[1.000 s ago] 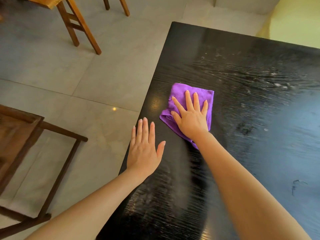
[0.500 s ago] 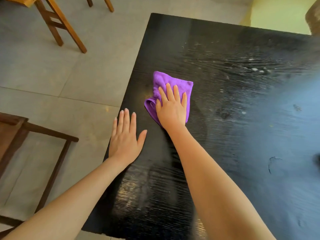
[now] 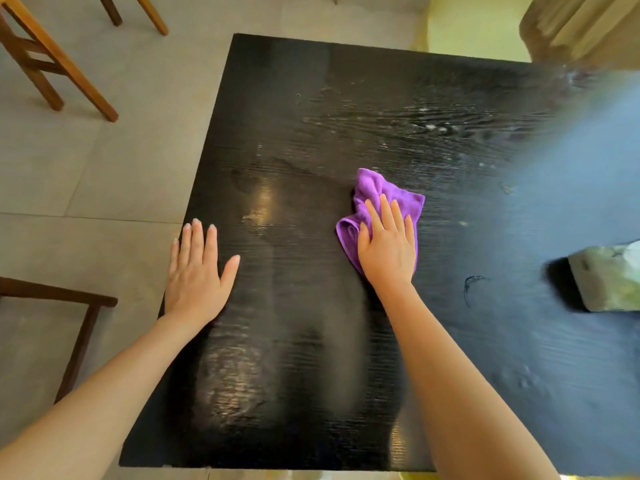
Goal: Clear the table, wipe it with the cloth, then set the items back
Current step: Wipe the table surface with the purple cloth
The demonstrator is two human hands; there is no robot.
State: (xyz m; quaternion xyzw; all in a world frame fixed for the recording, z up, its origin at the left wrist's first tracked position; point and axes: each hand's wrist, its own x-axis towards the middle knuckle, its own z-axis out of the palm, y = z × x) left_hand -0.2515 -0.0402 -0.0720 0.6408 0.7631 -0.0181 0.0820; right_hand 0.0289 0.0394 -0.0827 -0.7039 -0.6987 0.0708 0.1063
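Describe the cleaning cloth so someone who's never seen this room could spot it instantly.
Find the big black table filling the view. Near its middle, the right hand presses flat on a crumpled cloth. It is the only bright purple thing there, unlike the pale greenish object at the table's right edge.

cloth (image 3: 375, 199): purple, crumpled, flat on tabletop near middle, partly covered | table (image 3: 294, 133): black wood-grain top, streaky with pale smears and specks

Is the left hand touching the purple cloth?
No, the left hand lies flat on the table, apart from the purple cloth under the right hand.
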